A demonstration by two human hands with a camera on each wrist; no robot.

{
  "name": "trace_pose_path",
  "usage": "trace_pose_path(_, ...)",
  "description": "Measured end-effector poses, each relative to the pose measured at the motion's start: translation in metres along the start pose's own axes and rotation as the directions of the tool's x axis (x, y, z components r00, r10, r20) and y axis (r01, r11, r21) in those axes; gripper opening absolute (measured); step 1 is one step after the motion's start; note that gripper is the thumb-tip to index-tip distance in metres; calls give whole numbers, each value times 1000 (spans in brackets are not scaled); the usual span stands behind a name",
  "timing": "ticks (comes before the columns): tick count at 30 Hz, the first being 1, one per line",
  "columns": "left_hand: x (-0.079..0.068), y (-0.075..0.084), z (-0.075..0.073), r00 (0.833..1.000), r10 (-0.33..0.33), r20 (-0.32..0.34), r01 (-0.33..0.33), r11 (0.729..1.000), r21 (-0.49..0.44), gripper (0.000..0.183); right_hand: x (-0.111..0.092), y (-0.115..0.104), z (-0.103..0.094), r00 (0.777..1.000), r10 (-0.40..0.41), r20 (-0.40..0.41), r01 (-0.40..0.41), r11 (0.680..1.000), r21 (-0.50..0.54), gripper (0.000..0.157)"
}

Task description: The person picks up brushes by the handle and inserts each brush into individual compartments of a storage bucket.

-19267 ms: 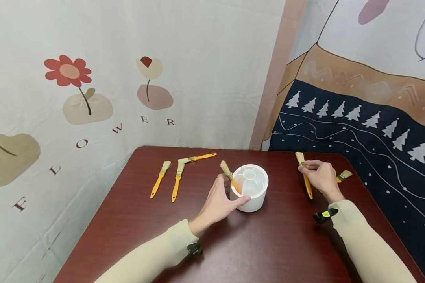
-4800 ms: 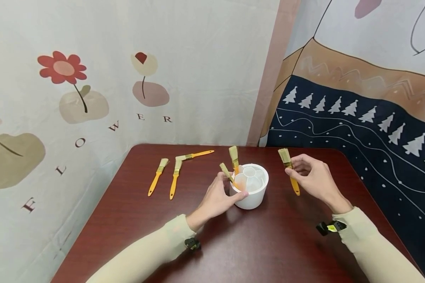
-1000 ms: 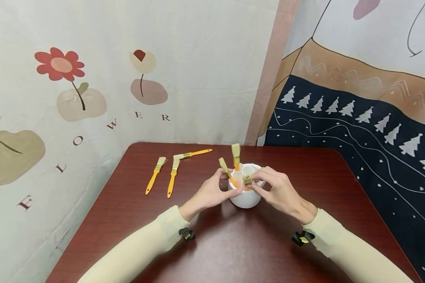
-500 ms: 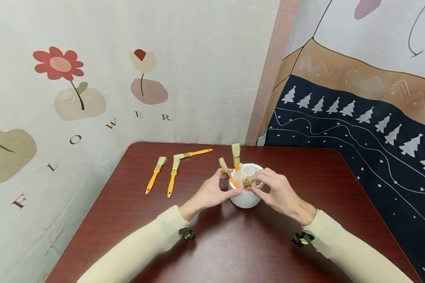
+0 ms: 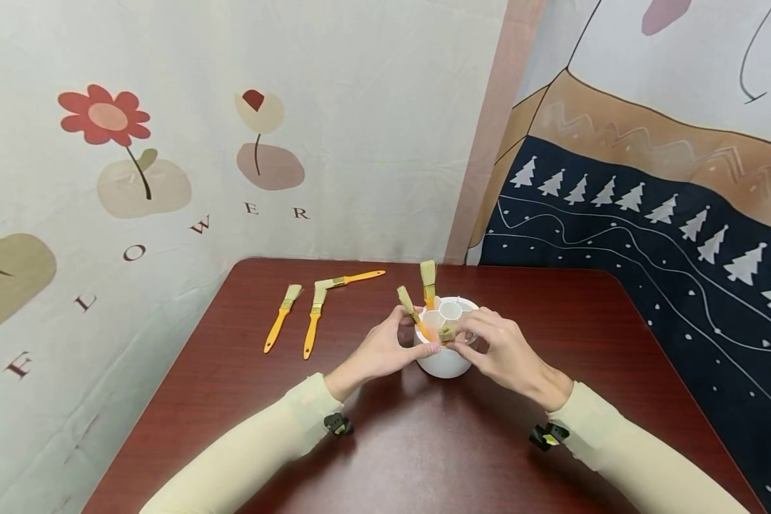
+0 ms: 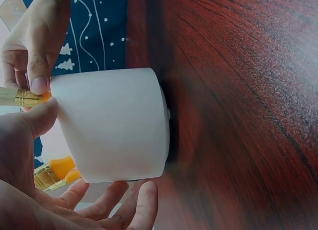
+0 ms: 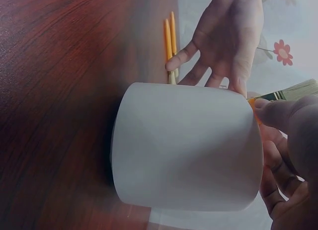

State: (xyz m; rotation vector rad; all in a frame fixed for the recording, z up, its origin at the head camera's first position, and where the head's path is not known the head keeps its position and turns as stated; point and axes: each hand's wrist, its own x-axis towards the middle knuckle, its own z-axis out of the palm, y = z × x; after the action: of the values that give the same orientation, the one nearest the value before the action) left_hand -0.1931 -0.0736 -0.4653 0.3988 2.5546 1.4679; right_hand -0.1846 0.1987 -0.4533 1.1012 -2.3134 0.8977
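In the head view a white divided cup [image 5: 445, 366] stands upright on the table. My left hand [image 5: 382, 351] holds its left side, thumb at the near rim and fingers round the far side. My right hand [image 5: 512, 351] pinches a paintbrush [image 5: 447, 333] whose orange handle goes down into the near part of the cup; in the right wrist view its pale bristles [image 7: 300, 91] stick out past the rim. Two more paintbrushes stand in the cup: one leaning left [image 5: 406, 300], the other upright at the back [image 5: 428, 280]. The cup's wall hides their handle ends.
Left of the cup lie three orange-handled paintbrushes, one alone [image 5: 283, 318], another [image 5: 315, 323] with bristles meeting those of the third [image 5: 352, 279]. The dark red table [image 5: 437, 450] ends at a printed cloth [image 5: 373, 157] behind.
Since 4.8 s ago my right hand has brought its paintbrush left into the cup; the back brush was put in after 19.3 s ago. Over the last second the hands have barely shifted.
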Motion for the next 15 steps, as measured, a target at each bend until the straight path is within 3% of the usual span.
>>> trace_pose_path(15, -2, 2, -1, 1000, 12, 1, -12, 1000, -7, 76, -2, 1, 2, 1000, -27, -6, 27, 1000, -4, 38)
